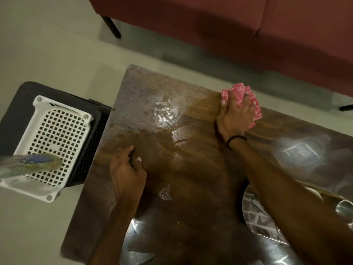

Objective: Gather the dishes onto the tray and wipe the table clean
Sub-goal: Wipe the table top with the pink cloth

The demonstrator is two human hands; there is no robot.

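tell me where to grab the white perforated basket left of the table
Take the white basket by its thick rim on the side facing the table, coming down from above. It sits flat and open-topped on a dark crate, so that rim is exposed, while a blurred object covers its near corner. The left hand looks nearest.

The tray (256, 215) lies on the table (191, 178); a basket (57, 131) stands left.
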